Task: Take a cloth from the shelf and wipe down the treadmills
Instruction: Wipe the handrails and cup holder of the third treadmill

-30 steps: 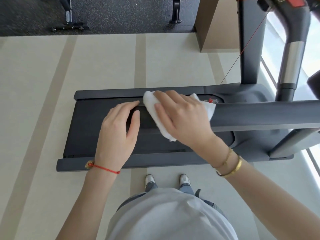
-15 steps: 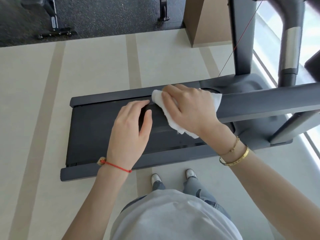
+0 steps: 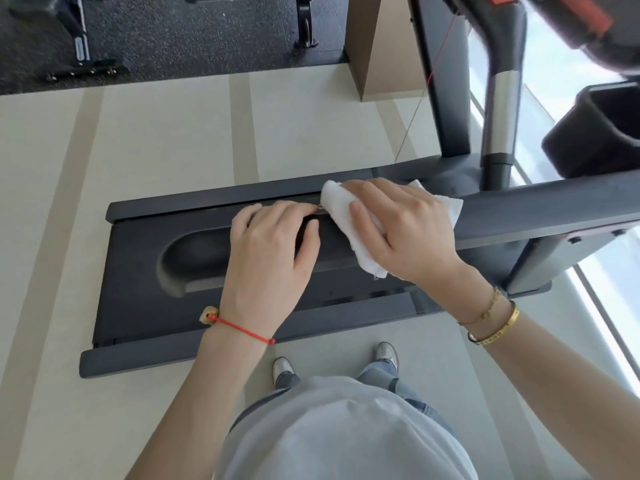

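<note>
A dark grey treadmill [image 3: 138, 306] lies across the floor below me. Its handrail [image 3: 536, 216] runs in from the right at waist height and ends in a rounded tip [image 3: 187, 261]. My right hand [image 3: 405, 230] holds a white cloth [image 3: 341, 206] wrapped over the top of the rail, fingers and thumb curled round it. My left hand [image 3: 273, 251] sits right beside it on the rail, fingers curled over the far edge and thumb alongside. The two hands nearly touch.
The treadmill's upright post [image 3: 446, 81] and a silver-banded grip [image 3: 500, 109] rise at the right, with a black console tray [image 3: 602, 133] beyond. A brown column [image 3: 384, 46] and gym machines [image 3: 83, 46] on dark flooring stand behind. A window [image 3: 609, 306] runs along the right. My feet [image 3: 284, 370] stand beside the deck.
My left hand's fingers have curled further over the rail. The cloth hand stays beside it on the rail. The view has shifted, so the rail's rounded end now shows.
</note>
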